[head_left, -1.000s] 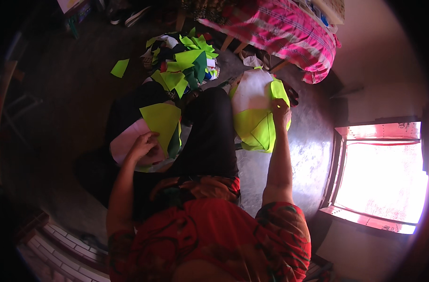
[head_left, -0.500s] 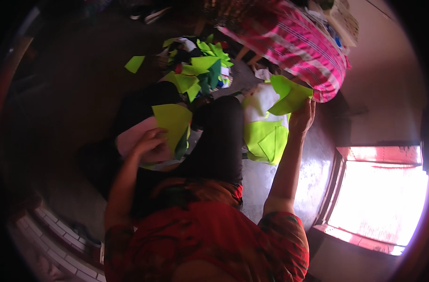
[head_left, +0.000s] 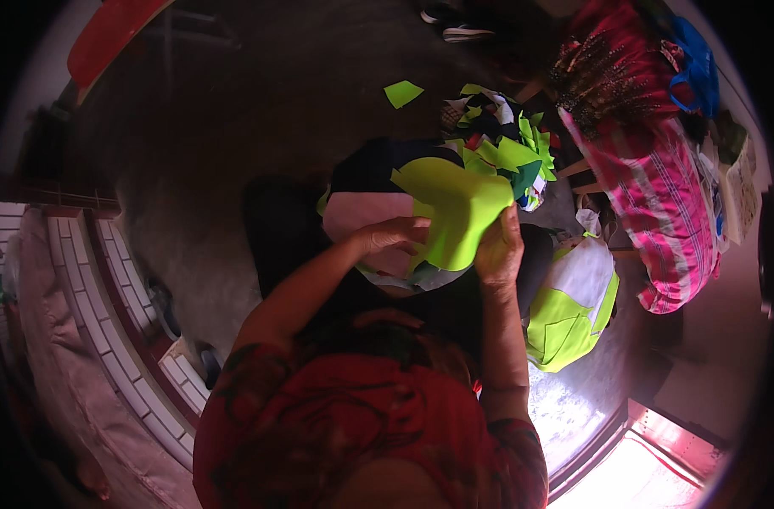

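Observation:
A large neon yellow-green cloth piece (head_left: 455,204) lies bent over my lap. My right hand (head_left: 499,248) pinches its right edge between thumb and fingers. My left hand (head_left: 397,236) is at its lower left edge, fingers curled and fingertips against the cloth; part of the grip is hidden. Under the left hand spreads a pale pink cloth piece (head_left: 361,214), and a dark navy cloth (head_left: 366,170) sits beyond it. More yellow-green cloth shows beneath the held piece.
Beyond my lap is a heap of cloth scraps (head_left: 513,154), with one loose green scrap (head_left: 403,93) on the floor. A white and neon bundle (head_left: 574,297) sits at my right. Pink checked cloth (head_left: 650,187) drapes over furniture farther right. Shoes (head_left: 468,34) lie at the far side.
My right hand has brought a yellow-green piece from above the bundle on the right in over my lap, beside my left hand. The whole view has turned.

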Demonstrator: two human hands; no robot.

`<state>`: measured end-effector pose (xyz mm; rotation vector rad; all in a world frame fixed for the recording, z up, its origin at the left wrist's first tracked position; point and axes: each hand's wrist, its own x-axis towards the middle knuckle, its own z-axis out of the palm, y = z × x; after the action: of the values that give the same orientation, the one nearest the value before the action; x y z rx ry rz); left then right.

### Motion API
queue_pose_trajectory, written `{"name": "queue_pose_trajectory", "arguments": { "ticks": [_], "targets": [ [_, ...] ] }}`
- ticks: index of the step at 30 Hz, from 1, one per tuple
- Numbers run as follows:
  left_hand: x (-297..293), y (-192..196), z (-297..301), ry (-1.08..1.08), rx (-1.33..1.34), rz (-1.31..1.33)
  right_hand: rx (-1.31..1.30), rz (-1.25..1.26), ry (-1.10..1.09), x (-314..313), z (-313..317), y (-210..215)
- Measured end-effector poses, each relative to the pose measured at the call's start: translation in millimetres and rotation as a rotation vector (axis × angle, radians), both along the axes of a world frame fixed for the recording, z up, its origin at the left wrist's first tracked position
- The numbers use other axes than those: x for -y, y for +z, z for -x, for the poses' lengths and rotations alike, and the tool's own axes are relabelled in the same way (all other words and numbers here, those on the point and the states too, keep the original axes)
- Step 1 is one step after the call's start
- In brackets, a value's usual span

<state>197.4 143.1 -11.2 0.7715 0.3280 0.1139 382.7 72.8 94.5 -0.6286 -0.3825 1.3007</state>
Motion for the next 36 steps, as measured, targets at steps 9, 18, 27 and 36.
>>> {"name": "queue_pose_trajectory", "arguments": {
  "ticks": [9, 18, 27, 36],
  "targets": [
    [-27.7, 13.1, 11.1, 0.429, 0.018, -0.07, -0.036, 0.042, 0.02, -33.8, 17.8, -19.9],
    [-80.7, -1.7, 35.1, 0.905, -0.255, -0.249, 0.513, 0.192, -0.075, -77.2, -3.4, -62.4],
    [-82.3, -101.2, 47.4, 0.842, -0.933, -0.911, 0.554, 0.583, 0.245, -59.7, 22.1, -154.7],
    [-76.5, -23.0, 45.5, 0.886, -0.652, -0.586, 0.767, 0.259, 0.241, -72.5, 14.3, -111.3]
  ]
}}
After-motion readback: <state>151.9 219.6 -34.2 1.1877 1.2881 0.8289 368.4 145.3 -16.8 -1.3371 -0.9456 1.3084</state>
